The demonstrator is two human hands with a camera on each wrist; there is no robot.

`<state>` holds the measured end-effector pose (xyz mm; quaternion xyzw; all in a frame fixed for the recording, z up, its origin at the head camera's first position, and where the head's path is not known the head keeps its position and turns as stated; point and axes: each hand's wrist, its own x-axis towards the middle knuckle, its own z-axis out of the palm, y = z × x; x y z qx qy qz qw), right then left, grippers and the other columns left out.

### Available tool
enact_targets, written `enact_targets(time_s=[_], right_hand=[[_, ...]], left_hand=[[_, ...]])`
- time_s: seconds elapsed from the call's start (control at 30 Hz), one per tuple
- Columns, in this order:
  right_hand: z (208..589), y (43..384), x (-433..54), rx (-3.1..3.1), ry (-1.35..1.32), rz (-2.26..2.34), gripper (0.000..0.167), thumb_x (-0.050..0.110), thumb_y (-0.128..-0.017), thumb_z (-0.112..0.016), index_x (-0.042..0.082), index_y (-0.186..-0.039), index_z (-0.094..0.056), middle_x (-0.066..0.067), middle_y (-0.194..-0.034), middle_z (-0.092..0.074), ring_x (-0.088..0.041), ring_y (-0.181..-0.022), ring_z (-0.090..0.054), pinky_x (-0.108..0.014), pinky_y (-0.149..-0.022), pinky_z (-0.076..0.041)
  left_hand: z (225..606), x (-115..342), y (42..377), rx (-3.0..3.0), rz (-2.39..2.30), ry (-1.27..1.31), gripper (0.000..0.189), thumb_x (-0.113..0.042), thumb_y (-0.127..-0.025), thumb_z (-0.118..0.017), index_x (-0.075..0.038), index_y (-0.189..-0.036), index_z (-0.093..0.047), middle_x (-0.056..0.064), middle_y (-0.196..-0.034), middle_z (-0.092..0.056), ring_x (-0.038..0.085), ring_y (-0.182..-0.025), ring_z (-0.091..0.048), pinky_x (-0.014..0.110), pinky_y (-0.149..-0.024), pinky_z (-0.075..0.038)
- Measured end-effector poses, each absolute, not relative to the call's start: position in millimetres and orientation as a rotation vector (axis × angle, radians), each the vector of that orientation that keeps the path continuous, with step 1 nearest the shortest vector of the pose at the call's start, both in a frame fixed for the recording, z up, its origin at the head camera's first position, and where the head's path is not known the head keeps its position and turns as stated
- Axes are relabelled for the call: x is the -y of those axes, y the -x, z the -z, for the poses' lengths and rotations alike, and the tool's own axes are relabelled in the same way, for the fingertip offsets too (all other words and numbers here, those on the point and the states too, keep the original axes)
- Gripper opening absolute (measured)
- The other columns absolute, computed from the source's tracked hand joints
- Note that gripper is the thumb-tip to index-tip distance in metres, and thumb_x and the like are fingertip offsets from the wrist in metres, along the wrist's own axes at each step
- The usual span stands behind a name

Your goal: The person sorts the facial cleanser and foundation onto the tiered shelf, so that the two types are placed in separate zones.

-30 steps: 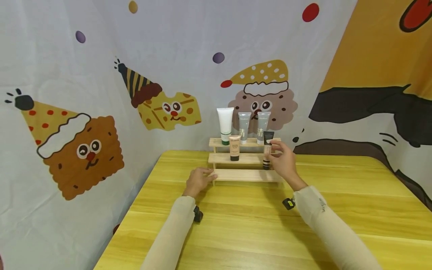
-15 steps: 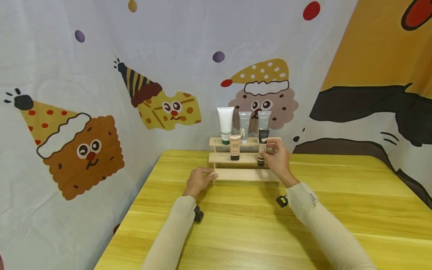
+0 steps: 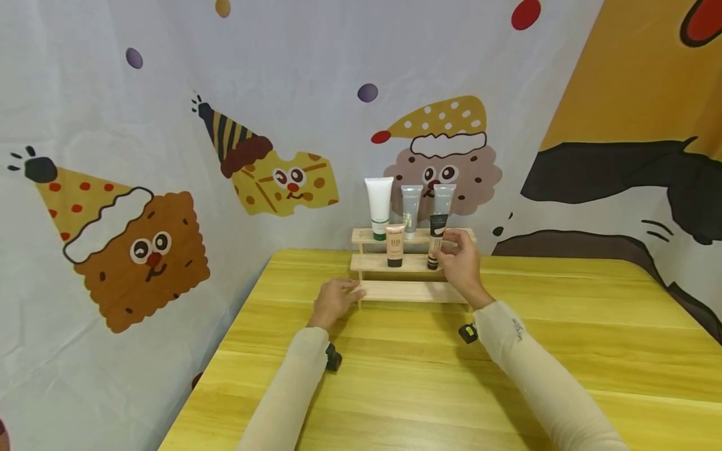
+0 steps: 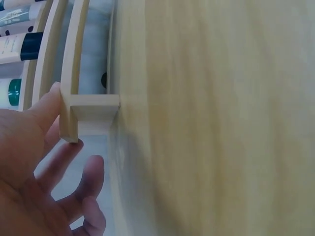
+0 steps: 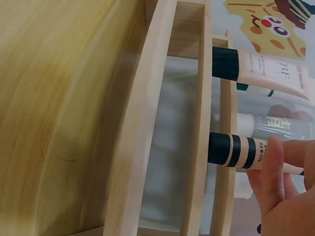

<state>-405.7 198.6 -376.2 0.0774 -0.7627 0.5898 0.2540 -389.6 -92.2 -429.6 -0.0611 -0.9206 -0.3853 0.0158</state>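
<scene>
A three-step wooden display rack (image 3: 406, 290) stands on the table. My left hand (image 3: 331, 302) pinches the left end of its lowest step, thumb above and a fingertip below; the other fingers are loosely bent. My right hand (image 3: 464, 265) holds a slim beige cosmetic tube (image 5: 251, 151) with black bands and a black top between thumb and fingers. This tube is upright at the right part of the middle step, its black base at the step's surface. To its left on that step stands a beige BB cream tube (image 3: 395, 245) with a black cap.
On the top step stand a white tube (image 3: 380, 207) with a green cap and two grey tubes, one grey tube (image 3: 412, 210) in the middle and another grey tube (image 3: 445, 198) partly hidden behind the held one. A printed cartoon cloth (image 3: 293, 75) hangs behind the yellow wooden table (image 3: 383, 388).
My right hand has moved left and slightly up with the slim beige tube, bringing it from the rack's right end onto the middle step. The left hand has kept its place on the rack.
</scene>
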Motion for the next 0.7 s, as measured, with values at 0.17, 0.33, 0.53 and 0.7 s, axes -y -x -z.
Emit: enact_targets(time_s=[0.17,0.33,0.53,0.7], right_hand=[[380.3,408.5,-200.8,2.046,-0.223,-1.612,0.044,0.0,-0.087,-0.075,0.002,-0.125,-0.052,-0.015,-0.121,-0.059,-0.035,-0.099,-0.067,-0.028,-0.043,-0.053],[378.2,403.5,-201.0,1.996,-0.28,-1.646,0.044,-0.005,-0.086,-0.073,-0.005,-0.124,-0.05,-0.021,-0.119,-0.058,-0.034,-0.097,-0.066,-0.029,-0.045,-0.054],[372.7,393.5,-197.2,1.913,-0.446,-1.569,0.044,-0.018,-0.08,-0.072,-0.022,-0.118,-0.049,-0.036,-0.112,-0.057,-0.055,-0.095,-0.062,-0.017,-0.067,-0.055],[391.2,407.1,-205.4,1.972,-0.402,-1.522,0.046,-0.009,-0.083,-0.075,-0.013,-0.123,-0.051,-0.031,-0.113,-0.061,-0.048,-0.097,-0.064,-0.012,-0.071,-0.052]], left_hand=[[427.5,89.4,389.4,2.88,1.171,0.209,0.041,-0.042,-0.093,-0.069,-0.019,-0.128,-0.069,0.004,-0.137,-0.06,0.03,-0.132,-0.05,0.053,-0.102,-0.044],[424.0,85.4,388.5,2.866,1.138,0.135,0.039,-0.042,-0.091,-0.071,-0.021,-0.124,-0.072,0.005,-0.141,-0.057,0.041,-0.138,-0.037,0.06,-0.106,-0.037],[424.9,83.4,385.8,2.77,1.029,0.136,0.027,-0.036,-0.091,-0.074,-0.018,-0.11,-0.079,0.007,-0.138,-0.058,0.041,-0.127,-0.042,0.053,-0.09,-0.047],[422.9,82.9,383.9,2.613,1.04,0.199,0.016,-0.026,-0.091,-0.071,-0.018,-0.101,-0.08,0.006,-0.127,-0.066,0.043,-0.09,-0.063,0.051,-0.066,-0.053]])
